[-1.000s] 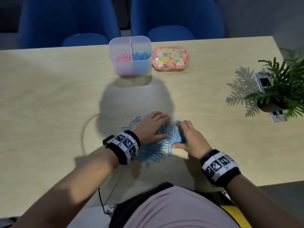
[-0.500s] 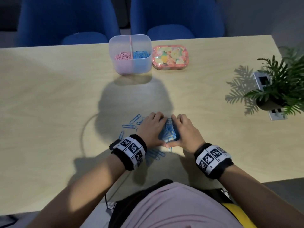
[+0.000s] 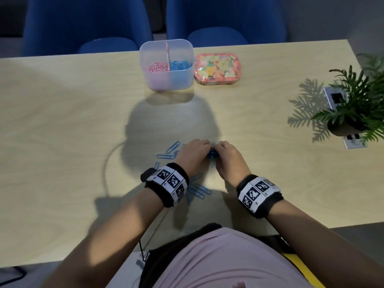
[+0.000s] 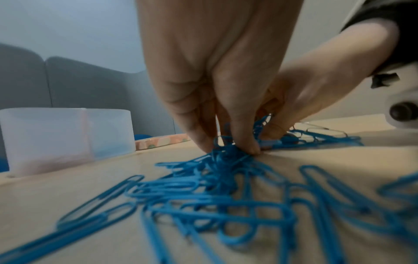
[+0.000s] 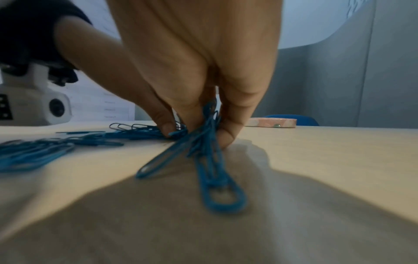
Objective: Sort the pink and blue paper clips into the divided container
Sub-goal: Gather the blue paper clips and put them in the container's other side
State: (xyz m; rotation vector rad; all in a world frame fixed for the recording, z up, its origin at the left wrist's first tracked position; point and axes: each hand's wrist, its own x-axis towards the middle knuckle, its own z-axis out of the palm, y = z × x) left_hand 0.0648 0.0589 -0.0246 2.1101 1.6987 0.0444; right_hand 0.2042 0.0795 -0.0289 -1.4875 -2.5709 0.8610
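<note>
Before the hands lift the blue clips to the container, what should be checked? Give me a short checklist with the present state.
1. Both hands grip the bunch of blue clips: left hand and right hand pinch it: ok.
2. Whole pile gathered: loose blue clips lie apart near the left wrist: not ok.
3. No pink clip in the bunch: only blue shows: ok.
4. Blue compartment has room: ok.
5. Way to the divided container is free: ok.
6. Bunch firm enough to lift: cannot tell.

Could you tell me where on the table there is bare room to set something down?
Bare wood lies left of the divided container and between it and the hands. Another patch sits between the floral tin and the plant. Around both hands it is crowded with blue paper clips.
</note>
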